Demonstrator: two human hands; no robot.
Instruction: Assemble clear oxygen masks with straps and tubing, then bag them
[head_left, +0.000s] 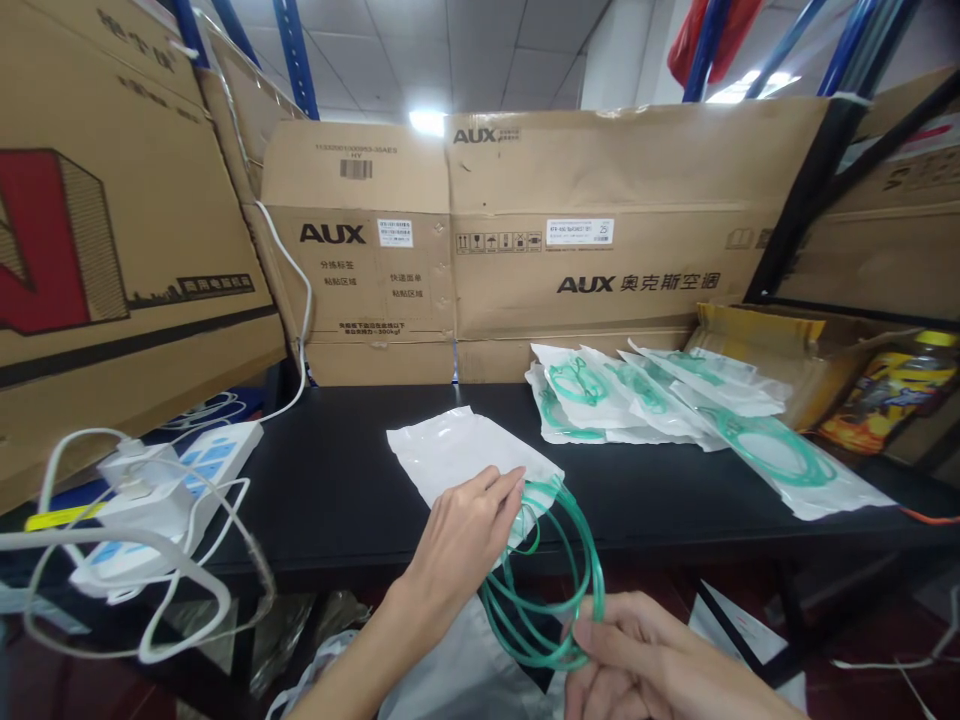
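With our right hand's point(652, 662) fingers clamped on the glossy green tubing coil point(525, 630) and our left hand's point(461, 535) straight fingers lying together against its upper loop, grip hidden, we are holding it over the black table's point(337, 480) front edge, beside a flat, crinkled white pouch point(454, 450).

Long carton point(637, 180): "AUX 奥克斯空调" in black on its front; small "AUX" at its top left corner; white sticker point(579, 232) above the brand, print too small to read. Smaller carton point(360, 290), left of the long carton: "AUX", "分拣标签 粘贴区域", "快递面单 粘贴区域".
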